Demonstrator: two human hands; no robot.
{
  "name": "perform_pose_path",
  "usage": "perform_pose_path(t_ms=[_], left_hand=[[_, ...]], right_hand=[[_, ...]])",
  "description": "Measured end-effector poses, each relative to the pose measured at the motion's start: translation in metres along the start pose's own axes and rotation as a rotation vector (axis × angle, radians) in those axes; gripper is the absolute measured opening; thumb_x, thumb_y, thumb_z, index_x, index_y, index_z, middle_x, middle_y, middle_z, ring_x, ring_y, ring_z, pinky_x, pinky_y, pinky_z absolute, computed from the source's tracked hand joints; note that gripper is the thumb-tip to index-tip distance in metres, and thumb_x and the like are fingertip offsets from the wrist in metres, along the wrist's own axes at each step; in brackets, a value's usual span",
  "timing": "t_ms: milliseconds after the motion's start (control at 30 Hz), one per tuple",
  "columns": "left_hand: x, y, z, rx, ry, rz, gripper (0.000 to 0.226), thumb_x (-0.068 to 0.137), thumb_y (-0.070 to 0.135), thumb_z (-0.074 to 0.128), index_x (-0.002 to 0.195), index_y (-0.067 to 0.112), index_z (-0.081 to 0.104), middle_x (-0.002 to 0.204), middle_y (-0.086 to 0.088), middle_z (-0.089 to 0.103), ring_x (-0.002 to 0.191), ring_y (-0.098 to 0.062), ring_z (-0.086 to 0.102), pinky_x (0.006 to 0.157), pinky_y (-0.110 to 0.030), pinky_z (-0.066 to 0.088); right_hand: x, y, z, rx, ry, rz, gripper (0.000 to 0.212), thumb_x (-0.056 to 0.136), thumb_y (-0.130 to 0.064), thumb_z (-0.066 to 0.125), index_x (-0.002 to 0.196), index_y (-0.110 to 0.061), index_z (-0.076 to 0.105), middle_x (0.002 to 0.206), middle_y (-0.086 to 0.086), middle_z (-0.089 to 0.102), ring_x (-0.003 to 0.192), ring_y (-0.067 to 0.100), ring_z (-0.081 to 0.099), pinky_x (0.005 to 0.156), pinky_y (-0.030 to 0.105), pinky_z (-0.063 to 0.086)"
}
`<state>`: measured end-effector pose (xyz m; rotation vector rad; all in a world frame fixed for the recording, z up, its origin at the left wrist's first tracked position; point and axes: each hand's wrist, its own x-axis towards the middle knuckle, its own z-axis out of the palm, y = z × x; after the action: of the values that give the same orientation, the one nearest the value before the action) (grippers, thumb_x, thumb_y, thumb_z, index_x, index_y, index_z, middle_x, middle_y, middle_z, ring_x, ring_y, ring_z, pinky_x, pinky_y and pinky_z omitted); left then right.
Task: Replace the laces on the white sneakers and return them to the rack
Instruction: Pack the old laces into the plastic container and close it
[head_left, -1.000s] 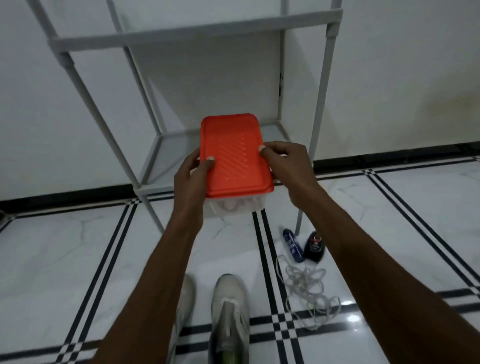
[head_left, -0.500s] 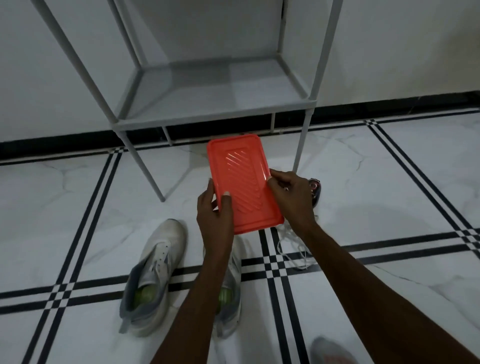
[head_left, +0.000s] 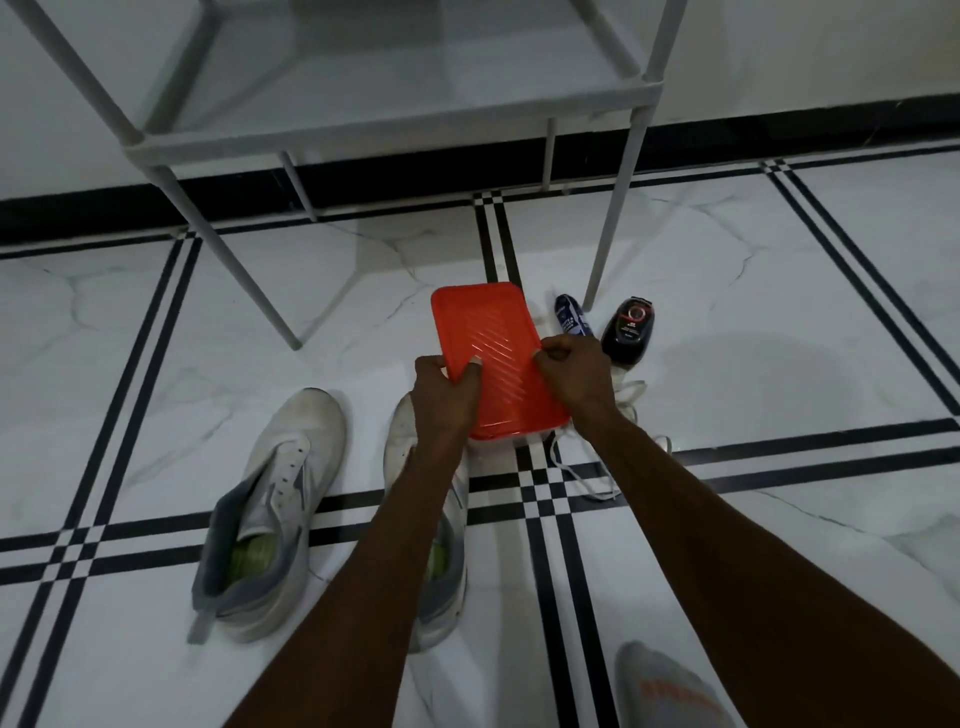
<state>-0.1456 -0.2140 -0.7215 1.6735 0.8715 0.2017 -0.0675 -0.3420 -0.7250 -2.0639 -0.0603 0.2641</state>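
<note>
No legible text anywhere in the head view.

Blue bottle (head_left: 573, 316), lying on the floor by the rack leg: pale print on its label, too small and blurred to read.

Black bottle (head_left: 629, 330), lying just right of the blue one: red ring emblem near its upper end, with a few white lines of print below it; no letters can be made out.

Orange lid (head_left: 493, 353): raised diagonal ribs only, no lettering seen.

Left white sneaker (head_left: 280, 499) and right white sneaker (head_left: 415, 447): no brand mark or number can be read on either upper or insole.
</note>
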Motion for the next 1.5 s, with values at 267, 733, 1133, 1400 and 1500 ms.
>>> perform_pose_path(t_ms=[267,733,1133,1400,1500], left_hand=[[0.003,0.022,0.001,-0.002,-0.066,0.093,0.035,0.099,0.027,0.062,0.126,0.010,0.047,0.121,-0.007,0.061,0.110,-0.027,0.063,0.096,-0.048,0.055],[0.019,0.025,-0.053,-0.642,0.022,-0.205,0.030,0.100,0.012,0.051,0.128,0.009,0.058,0.124,-0.015,0.069,0.108,-0.032,0.069,0.087,-0.048,0.059],[0.015,0.005,-0.103,-0.889,0.138,-0.243,0.027,0.099,0.006,0.047,0.124,0.010,0.055,0.111,-0.008,0.069,0.091,-0.022,0.069,0.053,-0.027,0.057],[0.016,-0.017,-0.117,-0.874,0.108,-0.260,0.038,0.099,0.011,0.047,0.137,0.008,0.054,0.129,-0.015,0.068,0.115,-0.034,0.067,0.087,-0.047,0.059],[0.019,-0.024,-0.122,-0.881,0.136,-0.277,0.033,0.100,0.012,0.049,0.132,0.012,0.056,0.127,-0.014,0.069,0.114,-0.033,0.067,0.089,-0.047,0.058]], right_hand=[[0.003,-0.001,-0.002,0.042,-0.055,0.021,0.025,0.096,-0.021,0.060,0.115,-0.008,0.072,0.106,0.007,0.073,0.093,0.018,0.066,0.090,0.035,0.054],[0.003,0.017,-0.031,0.201,-0.053,-0.067,0.012,0.093,-0.015,0.065,0.101,-0.009,0.072,0.097,0.008,0.074,0.091,0.025,0.071,0.082,0.044,0.061],[0.020,-0.032,0.048,-0.937,-0.631,-0.401,0.085,0.074,-0.012,0.083,0.148,-0.018,0.042,0.141,0.014,0.038,0.126,0.033,0.050,0.099,0.038,0.048],[0.029,-0.001,0.095,-1.316,-0.620,-0.439,0.048,0.091,-0.028,0.062,0.136,-0.013,0.052,0.141,0.020,0.048,0.132,0.039,0.038,0.111,0.054,0.033],[0.031,0.008,0.098,-1.098,-0.422,-0.504,0.023,0.094,-0.006,0.050,0.113,-0.002,0.062,0.118,0.017,0.060,0.110,0.031,0.057,0.098,0.039,0.046]])
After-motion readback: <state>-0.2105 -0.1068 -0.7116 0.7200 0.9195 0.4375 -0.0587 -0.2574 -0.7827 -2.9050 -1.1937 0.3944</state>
